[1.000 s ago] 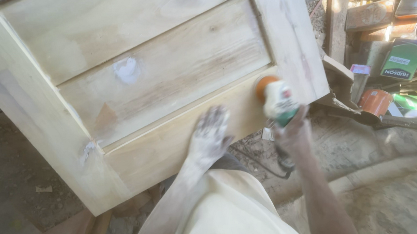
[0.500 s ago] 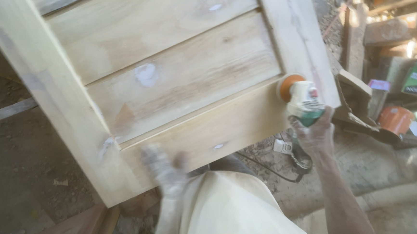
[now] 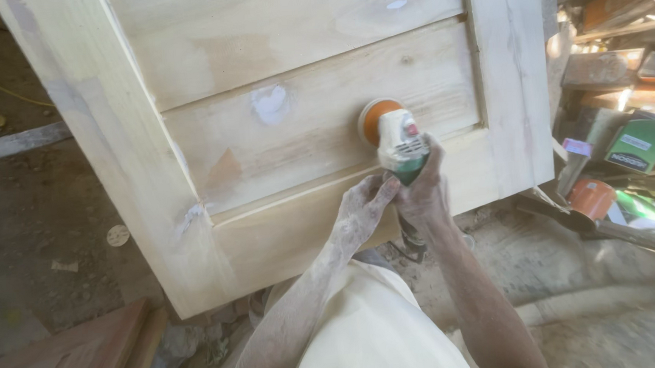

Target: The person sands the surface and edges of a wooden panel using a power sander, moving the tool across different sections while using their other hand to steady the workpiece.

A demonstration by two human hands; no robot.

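Sander [image 3: 397, 143] lies against a pale wooden door [image 3: 302, 132] above a dusty workshop floor [image 3: 34, 217], pad toward the door's top, body running back into both hands: right hand [image 3: 423, 193] wrapped round it, left hand [image 3: 363, 212] alongside.

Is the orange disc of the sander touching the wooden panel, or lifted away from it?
Touching, as far as visible: the orange disc lies flat against the panel, no gap showing. Both hands grip the sander.

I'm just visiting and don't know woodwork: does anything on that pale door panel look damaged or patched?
Yes. The wooden door has white filler-like patches: one blob on the middle board, a small spot near the top, and a smear on the left frame. Both hands grip the sander close by; dust coats them.
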